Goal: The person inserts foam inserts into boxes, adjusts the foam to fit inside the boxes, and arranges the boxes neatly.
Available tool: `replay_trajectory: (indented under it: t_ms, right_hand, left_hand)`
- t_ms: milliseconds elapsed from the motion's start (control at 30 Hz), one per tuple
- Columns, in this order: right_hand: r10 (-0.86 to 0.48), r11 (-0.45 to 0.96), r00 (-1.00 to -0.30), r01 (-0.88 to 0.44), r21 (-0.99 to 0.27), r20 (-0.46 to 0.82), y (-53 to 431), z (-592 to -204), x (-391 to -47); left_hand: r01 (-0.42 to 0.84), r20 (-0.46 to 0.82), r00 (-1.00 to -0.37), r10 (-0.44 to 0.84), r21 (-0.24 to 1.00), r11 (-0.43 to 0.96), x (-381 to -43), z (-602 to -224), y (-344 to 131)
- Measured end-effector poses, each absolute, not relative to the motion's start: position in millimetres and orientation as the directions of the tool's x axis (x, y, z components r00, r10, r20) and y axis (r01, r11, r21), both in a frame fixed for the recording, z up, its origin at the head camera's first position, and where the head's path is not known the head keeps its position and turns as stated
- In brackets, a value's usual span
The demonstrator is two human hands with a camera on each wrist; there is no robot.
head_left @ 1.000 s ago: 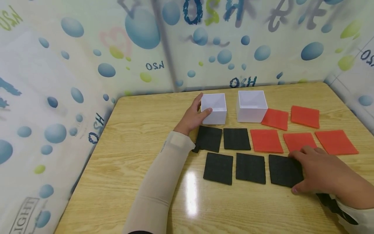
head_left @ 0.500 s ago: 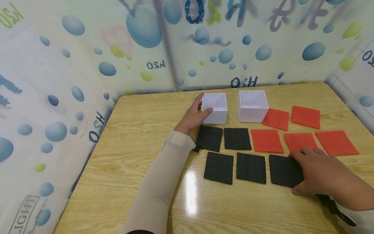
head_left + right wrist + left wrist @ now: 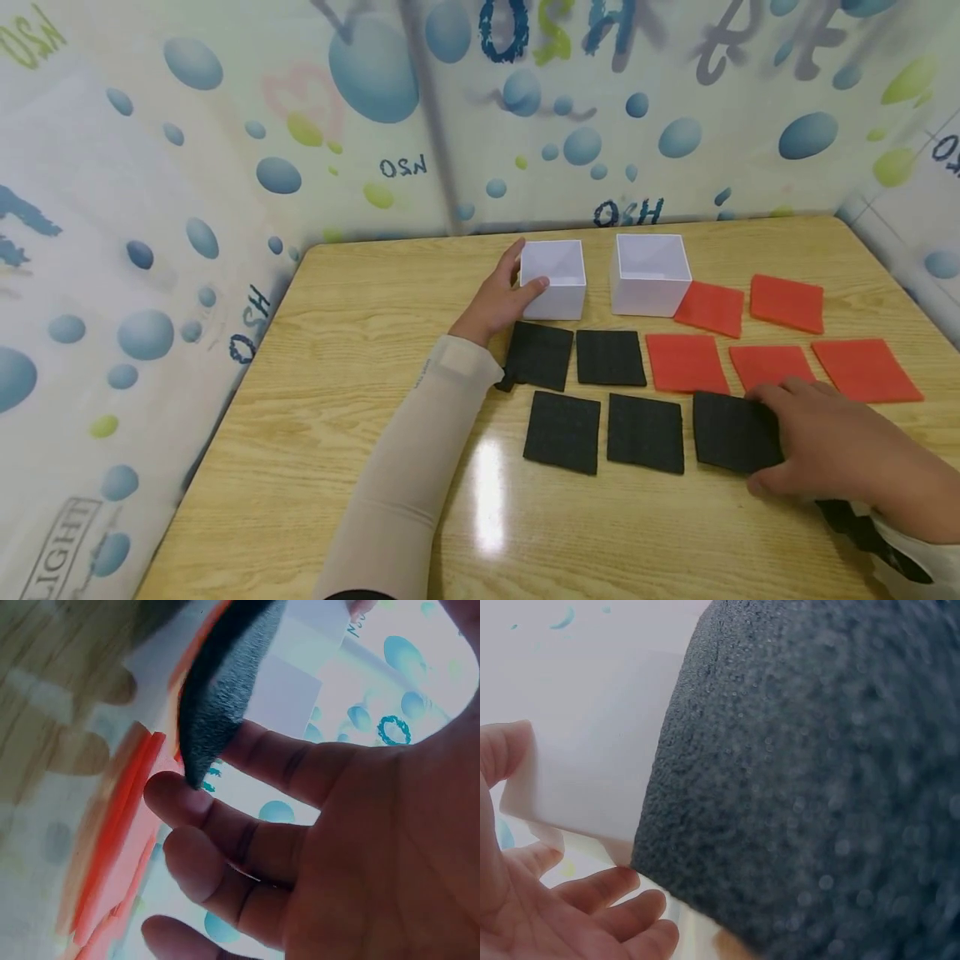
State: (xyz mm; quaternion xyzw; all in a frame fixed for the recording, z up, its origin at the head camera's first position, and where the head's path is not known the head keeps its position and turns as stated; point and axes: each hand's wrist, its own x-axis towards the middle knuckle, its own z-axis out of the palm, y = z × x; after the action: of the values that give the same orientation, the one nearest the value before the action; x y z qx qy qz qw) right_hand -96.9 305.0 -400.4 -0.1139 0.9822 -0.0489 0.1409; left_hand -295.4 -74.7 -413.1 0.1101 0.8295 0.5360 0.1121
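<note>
In the head view my left hand (image 3: 495, 302) grips the left white square box (image 3: 558, 305), thumb across its front and fingers at its left side. The left wrist view shows the thumb and fingertips around the box wall, with a dark foam square (image 3: 802, 787) filling the right side. My right hand (image 3: 836, 446) holds the right end of a black foam square (image 3: 733, 429), thumb at the near edge and fingers at the far edge. In the right wrist view this black square (image 3: 229, 682) looks bowed, its corner at the fingertips.
A second white box (image 3: 649, 297) stands right of the first. Several red foam squares (image 3: 686, 363) lie at the right, one behind my right hand. Other black squares (image 3: 645, 433) lie in two rows on the wooden table (image 3: 337, 333). A patterned wall backs the table.
The black square under my right hand has tilted and risen slightly, and that hand has shifted a little. My left hand stays at the box.
</note>
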Motion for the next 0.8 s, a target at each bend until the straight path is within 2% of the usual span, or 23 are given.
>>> replay_trajectory:
  t_ms: [333, 800]
  right_hand:
    - [-0.325, 0.912, -0.928, -0.256, -0.319, -0.185, 305.4, -404.4, -100.8]
    - [-0.320, 0.871, -0.942, -0.249, -0.423, -0.106, 301.8, -402.4, -104.1]
  left_hand:
    - [0.054, -0.072, -0.950, 0.304, 0.920, 0.388, -295.8, -414.0, -74.6]
    - [0.042, -0.092, -0.949, 0.301, 0.910, 0.413, -293.5, -410.9, -74.5]
